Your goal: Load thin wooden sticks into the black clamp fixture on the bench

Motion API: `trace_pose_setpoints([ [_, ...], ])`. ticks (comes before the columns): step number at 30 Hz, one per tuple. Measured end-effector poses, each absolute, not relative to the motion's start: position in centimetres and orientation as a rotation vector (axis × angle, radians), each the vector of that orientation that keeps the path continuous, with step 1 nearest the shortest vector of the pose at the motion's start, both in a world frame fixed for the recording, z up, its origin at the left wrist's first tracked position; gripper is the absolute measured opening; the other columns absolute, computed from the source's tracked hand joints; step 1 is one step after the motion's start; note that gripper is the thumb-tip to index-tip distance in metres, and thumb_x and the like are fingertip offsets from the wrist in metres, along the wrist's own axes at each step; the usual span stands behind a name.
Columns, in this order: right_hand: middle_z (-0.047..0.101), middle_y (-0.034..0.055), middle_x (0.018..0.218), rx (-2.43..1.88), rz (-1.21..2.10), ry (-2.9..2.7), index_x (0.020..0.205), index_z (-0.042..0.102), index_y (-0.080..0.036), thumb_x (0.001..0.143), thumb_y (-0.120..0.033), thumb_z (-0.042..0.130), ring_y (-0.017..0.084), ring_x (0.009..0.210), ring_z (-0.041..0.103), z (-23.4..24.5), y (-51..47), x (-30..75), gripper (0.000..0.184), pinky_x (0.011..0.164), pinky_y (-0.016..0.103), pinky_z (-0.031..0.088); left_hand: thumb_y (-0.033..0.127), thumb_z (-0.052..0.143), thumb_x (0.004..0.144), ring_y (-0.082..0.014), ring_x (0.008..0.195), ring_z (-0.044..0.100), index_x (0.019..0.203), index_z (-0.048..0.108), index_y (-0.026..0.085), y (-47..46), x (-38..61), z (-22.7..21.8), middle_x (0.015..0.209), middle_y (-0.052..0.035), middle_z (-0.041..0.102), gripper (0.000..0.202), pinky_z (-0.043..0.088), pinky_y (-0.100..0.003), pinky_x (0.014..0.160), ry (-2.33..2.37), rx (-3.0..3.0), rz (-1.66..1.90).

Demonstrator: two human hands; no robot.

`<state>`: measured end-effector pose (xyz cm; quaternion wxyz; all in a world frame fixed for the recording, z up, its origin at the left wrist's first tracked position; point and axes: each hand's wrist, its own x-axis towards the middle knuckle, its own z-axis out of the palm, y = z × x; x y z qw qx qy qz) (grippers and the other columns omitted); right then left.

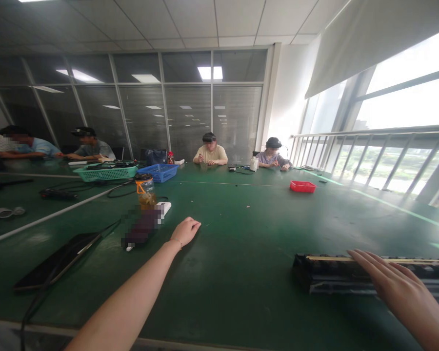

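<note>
My left hand [186, 231] is just above or resting on the green table [234, 273], its fingers bent together in a pinch. Whatever might be between those fingertips is too small to make out. At the right, a long black tray-like box [336, 285] lies with a thin pale strip [332, 258] along its top. My right hand [395, 280] is over this box with fingers stretched out, reaching the strip's edge. Whether it presses on the strip I cannot tell. The hand and forearm hide part of the box.
Left of my left arm are a tablet-like black device [58, 261] with a cable, a white power bank [164, 209] and a bottle [146, 192]. Farther back are a green basket [106, 173], a blue basket [161, 173] and a red tray [302, 186]. Several people sit across the table.
</note>
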<state>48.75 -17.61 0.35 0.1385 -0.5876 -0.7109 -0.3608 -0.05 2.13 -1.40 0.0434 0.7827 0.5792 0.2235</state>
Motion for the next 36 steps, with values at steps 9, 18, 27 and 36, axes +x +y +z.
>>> trace_pose_setpoints([
  [9, 0.057, 0.0070, 0.110, -1.656, -1.107, -2.069, 0.120, 0.046, -0.022, 0.071, -0.015, 0.028, 0.019, 0.103, 0.051, -0.2, -17.4, 49.4, 0.053, 0.081, 0.032, 0.041, 0.042, 0.032, 0.083, -0.0149, 0.079, 0.054, 0.089, 0.065, 0.023, 2.2, 0.1, -1.5, 0.094, -0.0039, 0.055, 0.039, 0.041, -0.025, 0.074, 1.780, 2.386, 0.680],
  [18, 0.044, 0.0034, 0.127, -1.662, -1.076, -2.136, 0.135, 0.018, -0.028, 0.070, -0.010, 0.023, 0.018, 0.114, 0.042, 0.0, -18.1, 49.3, 0.067, 0.088, 0.039, 0.035, 0.042, 0.031, 0.083, -0.0153, 0.078, 0.055, 0.089, 0.065, 0.023, 2.1, -0.1, -1.4, 0.093, -0.0038, 0.055, 0.039, 0.042, -0.026, 0.072, 1.782, 2.400, 0.671],
  [27, 0.042, 0.0031, 0.128, -1.626, -1.100, -2.168, 0.136, 0.014, -0.028, 0.073, -0.011, 0.024, 0.017, 0.114, 0.041, 0.4, -17.9, 49.0, 0.066, 0.089, 0.036, 0.033, 0.042, 0.032, 0.083, -0.0150, 0.079, 0.055, 0.091, 0.064, 0.023, 2.2, -0.1, -1.5, 0.095, -0.0035, 0.055, 0.039, 0.042, -0.026, 0.072, 1.780, 2.398, 0.673],
  [36, 0.062, 0.0043, 0.099, -1.493, -1.304, -1.969, 0.104, 0.057, -0.026, 0.079, -0.056, 0.029, 0.020, 0.085, 0.058, -1.3, -19.0, 51.1, 0.048, 0.063, 0.030, 0.042, 0.039, 0.033, 0.083, -0.0148, 0.082, 0.055, 0.091, 0.064, 0.023, 2.1, 0.0, -1.5, 0.095, -0.0035, 0.055, 0.036, 0.041, -0.025, 0.075, 1.790, 2.416, 0.661],
])
